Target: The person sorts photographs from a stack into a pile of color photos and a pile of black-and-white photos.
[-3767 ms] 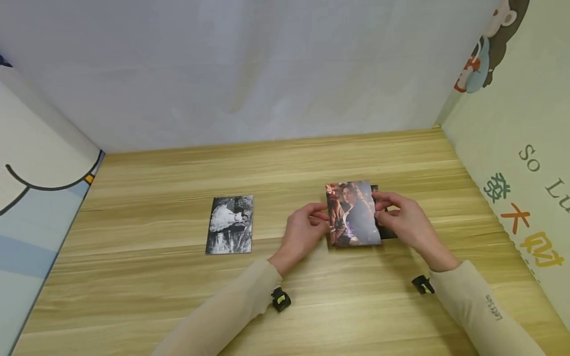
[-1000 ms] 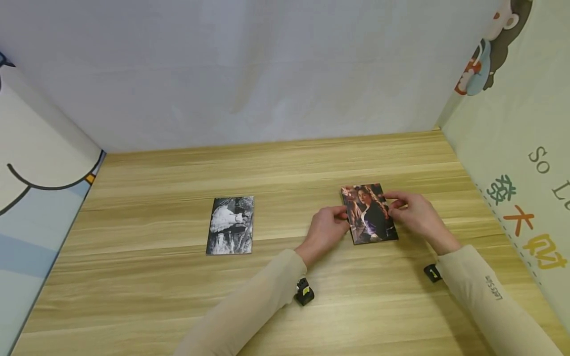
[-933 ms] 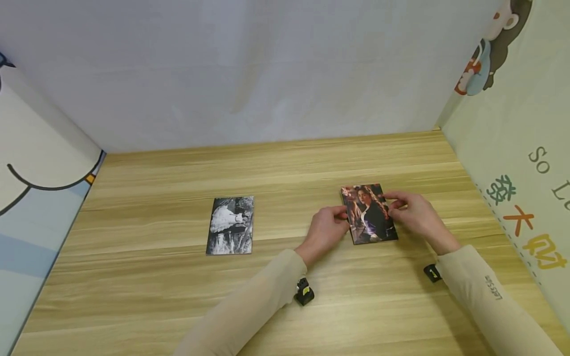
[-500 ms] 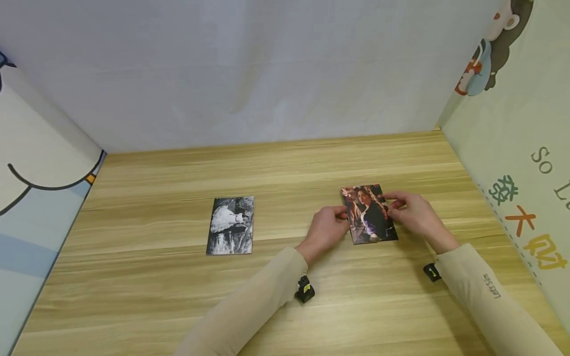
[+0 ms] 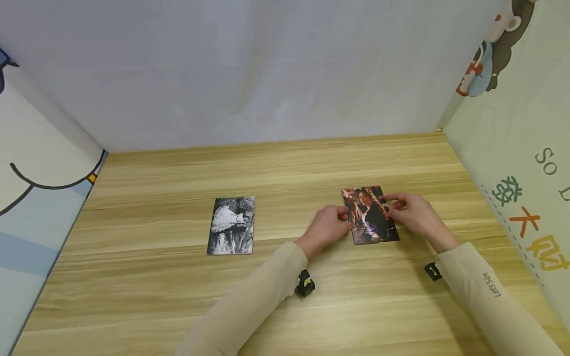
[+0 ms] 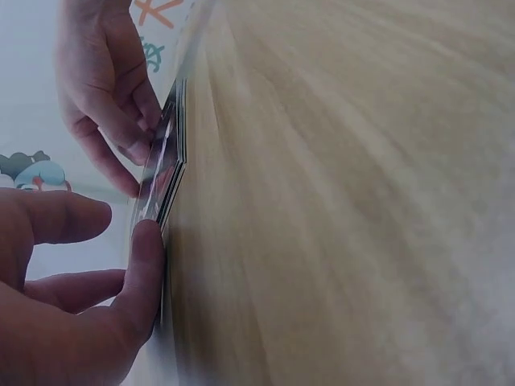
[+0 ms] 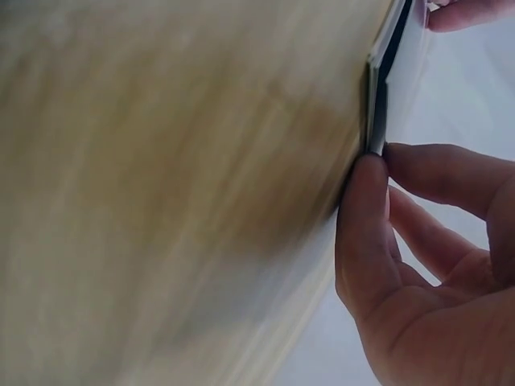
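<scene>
A small stack of photo cards [image 5: 373, 217], a dark-clad figure in colour on top, lies right of centre on the wooden table. Several thin layers show along its edge [image 6: 179, 133] in the left wrist view. My left hand [image 5: 327, 228] is at the stack's left side, the thumb [image 6: 146, 249] touching its edge and the index finger lifted apart. From the right, my right hand [image 5: 416, 216] pinches the edge with thumb [image 7: 366, 225] and index finger [image 7: 434, 170]. A black-and-white photo card [image 5: 231, 226] lies flat to the left, untouched.
The wood-grain table [image 5: 156, 296] meets a pale cloth wall [image 5: 267, 74] at the back. Printed panels stand at left and right, the right panel [image 5: 512, 148] bearing coloured characters. Small black devices [image 5: 305, 283] sit under both cuffs.
Earlier the top card stuck out left over a darker card; now the stack is lined up, shifted slightly right. My left hand followed it rightward. In the last half second, little has moved.
</scene>
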The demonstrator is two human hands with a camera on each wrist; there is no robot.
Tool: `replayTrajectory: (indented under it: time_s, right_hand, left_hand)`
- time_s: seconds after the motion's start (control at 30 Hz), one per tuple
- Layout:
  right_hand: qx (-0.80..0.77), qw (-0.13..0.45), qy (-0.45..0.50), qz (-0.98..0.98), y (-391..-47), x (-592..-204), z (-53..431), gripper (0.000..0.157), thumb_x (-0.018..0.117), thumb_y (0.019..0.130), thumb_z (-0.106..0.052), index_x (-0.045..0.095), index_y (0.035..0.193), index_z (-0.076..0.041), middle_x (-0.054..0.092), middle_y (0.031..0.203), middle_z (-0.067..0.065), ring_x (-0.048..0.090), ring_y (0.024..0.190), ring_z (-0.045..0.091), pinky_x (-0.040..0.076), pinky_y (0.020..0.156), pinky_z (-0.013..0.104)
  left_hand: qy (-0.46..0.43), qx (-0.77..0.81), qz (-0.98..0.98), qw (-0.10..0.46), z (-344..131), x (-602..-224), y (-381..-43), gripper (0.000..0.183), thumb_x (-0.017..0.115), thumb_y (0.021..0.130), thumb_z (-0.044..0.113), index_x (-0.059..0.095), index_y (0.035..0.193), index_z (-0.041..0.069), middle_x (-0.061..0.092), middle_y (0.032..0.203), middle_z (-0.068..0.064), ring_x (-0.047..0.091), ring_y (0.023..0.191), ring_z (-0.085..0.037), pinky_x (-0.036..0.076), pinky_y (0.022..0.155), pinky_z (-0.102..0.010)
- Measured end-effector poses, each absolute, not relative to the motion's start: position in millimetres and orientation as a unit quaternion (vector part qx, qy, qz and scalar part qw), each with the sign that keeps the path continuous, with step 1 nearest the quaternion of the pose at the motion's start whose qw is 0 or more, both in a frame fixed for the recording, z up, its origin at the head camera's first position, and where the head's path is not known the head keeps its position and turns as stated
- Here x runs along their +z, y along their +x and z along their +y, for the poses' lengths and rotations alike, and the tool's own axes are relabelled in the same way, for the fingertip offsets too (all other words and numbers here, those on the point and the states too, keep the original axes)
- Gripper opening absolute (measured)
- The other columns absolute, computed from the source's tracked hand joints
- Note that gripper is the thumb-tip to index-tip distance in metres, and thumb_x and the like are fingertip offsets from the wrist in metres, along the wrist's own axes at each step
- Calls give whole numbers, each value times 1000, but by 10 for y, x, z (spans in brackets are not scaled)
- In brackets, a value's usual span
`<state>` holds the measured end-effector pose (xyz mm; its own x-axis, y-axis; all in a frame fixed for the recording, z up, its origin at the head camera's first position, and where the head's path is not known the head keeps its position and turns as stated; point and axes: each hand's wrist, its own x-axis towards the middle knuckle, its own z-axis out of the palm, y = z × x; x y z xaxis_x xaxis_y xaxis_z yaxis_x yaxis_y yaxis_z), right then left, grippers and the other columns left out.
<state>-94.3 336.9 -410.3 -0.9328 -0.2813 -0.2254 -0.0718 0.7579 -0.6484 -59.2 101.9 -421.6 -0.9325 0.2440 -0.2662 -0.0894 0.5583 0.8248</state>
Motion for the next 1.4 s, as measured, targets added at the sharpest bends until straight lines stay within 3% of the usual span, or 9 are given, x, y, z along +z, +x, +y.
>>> replayTrajectory:
  time_s: [0.17,0.4,0.6,0.77,1.0,1.07,1.23,1.4]
  right_hand:
    - [-331,158,-97,925,-956,-4104,3370,45,61,95,-1,58,139,9,69,106,22,59,82,23,46,66,32]
    - [-320,161,-101,928,-971,-4109,3393,46,62,94,-1,57,138,9,69,106,23,60,84,25,46,68,33]
    - [-306,166,-103,932,-985,-4103,3419,46,62,94,-2,57,138,9,70,106,22,59,83,24,45,68,33]
    - [-301,164,-106,934,-995,-4106,3430,46,62,93,-3,58,137,9,70,103,20,59,81,24,45,68,34]
    - [-304,160,-111,932,-1001,-4094,3418,46,60,95,-7,58,137,10,70,104,20,56,77,20,45,67,33]
    - [-307,157,-112,932,-995,-4088,3415,46,59,96,-10,57,138,10,70,105,20,56,77,20,45,68,34]
    - [-309,148,-103,934,-947,-4066,3406,47,55,100,-16,57,139,10,70,110,22,61,87,27,45,73,36]
    - [-321,127,-90,934,-868,-4022,3381,47,51,102,-20,58,140,7,69,119,26,65,103,37,48,76,38]
  left_hand:
    - [50,459,868,186,1009,-4211,-624,38,69,92,10,70,127,-2,69,100,-3,56,88,-12,50,82,-23]
    - [56,445,872,196,1009,-4183,-645,44,68,92,12,66,134,-3,69,105,-3,56,93,-11,49,88,-21]
    - [73,439,873,202,1029,-4169,-671,14,67,92,12,71,102,2,56,81,4,49,72,-8,40,66,-18]
    - [75,438,871,208,1040,-4157,-675,10,65,93,10,67,96,1,50,75,4,44,66,-9,34,61,-20]
    - [67,454,865,202,1017,-4164,-654,26,67,94,14,69,113,-2,58,90,0,49,79,-11,41,71,-22]
    - [58,468,858,203,999,-4177,-637,38,67,94,17,66,127,-2,64,99,-1,53,82,-10,45,76,-22]
    - [27,502,840,203,941,-4200,-561,59,67,98,23,51,150,1,69,128,-7,67,103,-15,52,97,-30]
    - [34,532,827,179,855,-4173,-461,59,65,97,22,50,151,3,65,137,-12,65,122,-24,51,104,-34]
